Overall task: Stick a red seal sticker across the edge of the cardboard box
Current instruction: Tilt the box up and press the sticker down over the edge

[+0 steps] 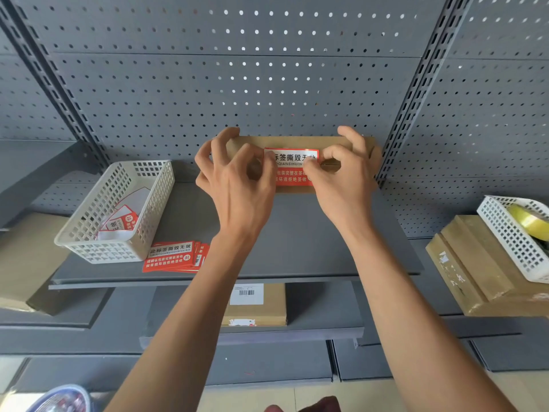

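Note:
A flat brown cardboard box (pixel 300 141) stands on its edge at the back of the grey shelf (pixel 297 251), against the pegboard. A red and white seal sticker (pixel 292 162) lies across its front, folded over an edge. My left hand (pixel 234 179) holds the box's left end, with fingers over the top and the thumb at the sticker's left side. My right hand (pixel 344 176) grips the right end, thumb and forefinger pressing the sticker's right side. Both hands hide parts of the box and sticker.
A white perforated basket (pixel 89 233) with peeled backing papers sits left on the shelf, a stack of red stickers (pixel 172 257) beside it. Cardboard boxes lie far left (pixel 26 263), on the shelf below (pixel 258 304) and at right (pixel 475 278), where another basket (pixel 511 233) holds yellow tape.

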Tool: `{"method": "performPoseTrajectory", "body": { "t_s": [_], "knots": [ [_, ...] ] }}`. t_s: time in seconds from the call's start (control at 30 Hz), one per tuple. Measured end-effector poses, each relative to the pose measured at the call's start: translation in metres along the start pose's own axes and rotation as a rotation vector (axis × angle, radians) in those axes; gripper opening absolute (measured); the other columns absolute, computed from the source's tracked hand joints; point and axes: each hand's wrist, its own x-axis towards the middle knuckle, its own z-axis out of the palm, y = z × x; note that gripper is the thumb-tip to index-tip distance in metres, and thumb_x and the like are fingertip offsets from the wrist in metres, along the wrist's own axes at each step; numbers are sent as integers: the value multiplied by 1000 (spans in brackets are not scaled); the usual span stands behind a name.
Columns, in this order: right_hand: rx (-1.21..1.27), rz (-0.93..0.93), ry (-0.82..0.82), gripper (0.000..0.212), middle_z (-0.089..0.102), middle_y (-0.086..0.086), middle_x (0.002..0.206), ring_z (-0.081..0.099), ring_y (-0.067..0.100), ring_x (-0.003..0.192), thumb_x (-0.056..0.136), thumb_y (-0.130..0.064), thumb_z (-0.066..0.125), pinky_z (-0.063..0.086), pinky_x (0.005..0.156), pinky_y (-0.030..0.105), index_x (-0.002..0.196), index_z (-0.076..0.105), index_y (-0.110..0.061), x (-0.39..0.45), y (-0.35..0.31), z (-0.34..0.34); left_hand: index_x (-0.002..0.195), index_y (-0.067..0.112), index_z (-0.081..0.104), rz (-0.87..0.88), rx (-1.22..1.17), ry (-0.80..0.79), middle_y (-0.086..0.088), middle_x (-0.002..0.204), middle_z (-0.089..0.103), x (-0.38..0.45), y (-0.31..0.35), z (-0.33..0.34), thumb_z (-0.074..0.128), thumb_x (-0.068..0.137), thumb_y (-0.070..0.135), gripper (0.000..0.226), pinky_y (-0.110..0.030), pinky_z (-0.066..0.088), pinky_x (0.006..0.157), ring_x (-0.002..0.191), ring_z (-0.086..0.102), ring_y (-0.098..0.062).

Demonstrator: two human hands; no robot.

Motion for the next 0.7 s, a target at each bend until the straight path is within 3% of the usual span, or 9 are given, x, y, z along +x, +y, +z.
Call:
{"method": "performPoseTrajectory", "body": {
  "t_s": [0.43,0.7],
  "knots": [
    [-31,-29,29,18,49,-19,142,31,25,136,81,-30,72,36,105,51,67,64,-24,-1,0,1,78,25,62,20,46,6,9,140,48,-1,-2,3,59,92,41,22,-50,34,97,135,31,-26],
    [-54,-38,59,19,49,-20,142,32,23,136,79,-32,74,25,94,40,66,62,-28,-1,0,3,78,24,60,49,80,11,5,143,45,-3,-5,4,61,91,41,21,-51,35,96,136,32,-29]
  ]
}}
